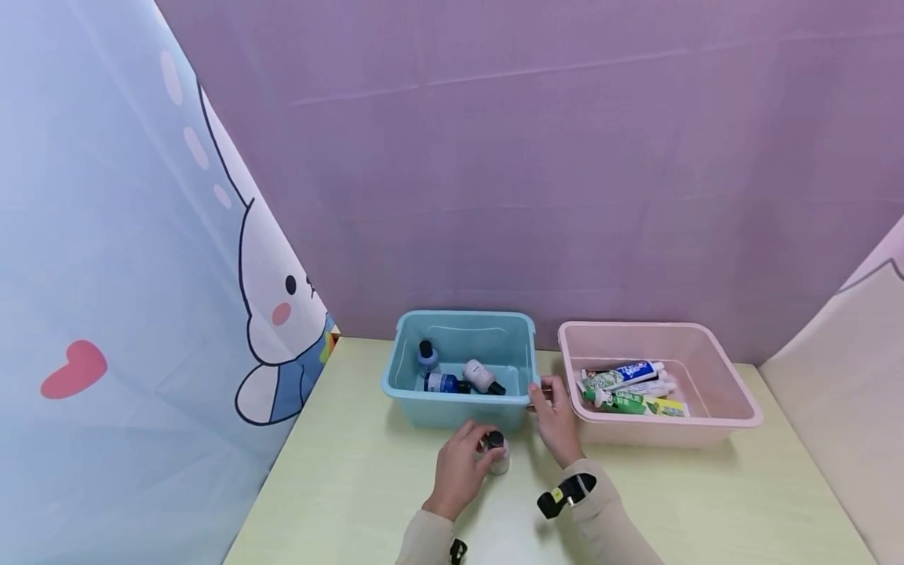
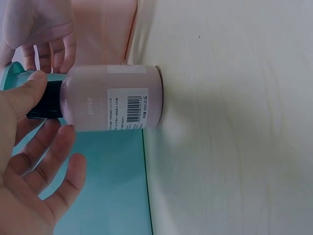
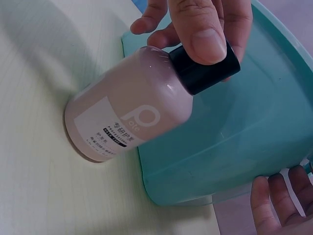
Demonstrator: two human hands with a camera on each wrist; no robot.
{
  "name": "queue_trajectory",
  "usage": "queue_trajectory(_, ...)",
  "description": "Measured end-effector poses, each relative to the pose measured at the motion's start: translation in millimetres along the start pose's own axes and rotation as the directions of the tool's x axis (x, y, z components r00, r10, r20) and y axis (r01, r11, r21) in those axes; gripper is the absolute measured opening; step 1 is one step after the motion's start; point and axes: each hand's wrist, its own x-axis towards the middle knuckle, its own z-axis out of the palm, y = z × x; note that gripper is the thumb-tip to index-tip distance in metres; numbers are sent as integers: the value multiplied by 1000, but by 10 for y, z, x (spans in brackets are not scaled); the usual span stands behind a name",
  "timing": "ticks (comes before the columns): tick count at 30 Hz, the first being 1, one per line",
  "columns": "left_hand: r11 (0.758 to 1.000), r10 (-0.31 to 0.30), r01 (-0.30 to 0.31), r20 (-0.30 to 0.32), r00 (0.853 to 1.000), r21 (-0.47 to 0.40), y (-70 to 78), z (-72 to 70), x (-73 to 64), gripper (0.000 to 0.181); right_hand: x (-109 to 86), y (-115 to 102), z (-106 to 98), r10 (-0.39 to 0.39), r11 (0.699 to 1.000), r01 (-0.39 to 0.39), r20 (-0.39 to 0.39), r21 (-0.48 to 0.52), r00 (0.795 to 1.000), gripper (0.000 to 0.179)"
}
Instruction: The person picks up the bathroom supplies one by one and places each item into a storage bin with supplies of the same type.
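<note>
A pink hair-care bottle (image 3: 127, 103) with a black cap stands upright on the table, in front of the blue basin (image 1: 445, 411). My left hand (image 1: 457, 469) pinches its cap between thumb and fingers; the left wrist view shows the other fingers (image 2: 68, 183) spread beside the bottle. At the basin's right front corner my right hand (image 1: 558, 428) grips the rim, thumb on the near side. Inside that basin are a dark blue bottle (image 1: 441, 383) and a pale bottle (image 1: 479, 373), both lying down, and a bluish one (image 1: 428, 361) with a black cap.
A pink basin (image 1: 671, 431) stands to the right of the blue one, holding several toothpaste tubes and boxes (image 1: 625, 402). Both basins are near the table's back edge, against a purple cloth (image 1: 537, 173). A printed cloth (image 1: 127, 259) hangs at the left.
</note>
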Motion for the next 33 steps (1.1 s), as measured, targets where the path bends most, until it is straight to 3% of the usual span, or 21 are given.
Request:
queue_trajectory(7,1000,20,-20,-4,1000,0,-2,-23,-1,29,-18,-7,-2,-3,1000,3,0,6,1000,31)
queue_trajectory(14,1000,-4,4,17,1000,-1,35,-84,1,33,-34,-7,-7,-11,1000,11,-5,-4,1000,30)
queue_trajectory(22,1000,-10,10,14,1000,12,79,-194,30,34,31,-12,-36,59,998,-59,37,-9,998,33)
queue_trajectory(33,1000,-20,20,8,1000,-6,115,-346,54,35,-6,-3,-12,-8,1000,8,7,8,1000,32)
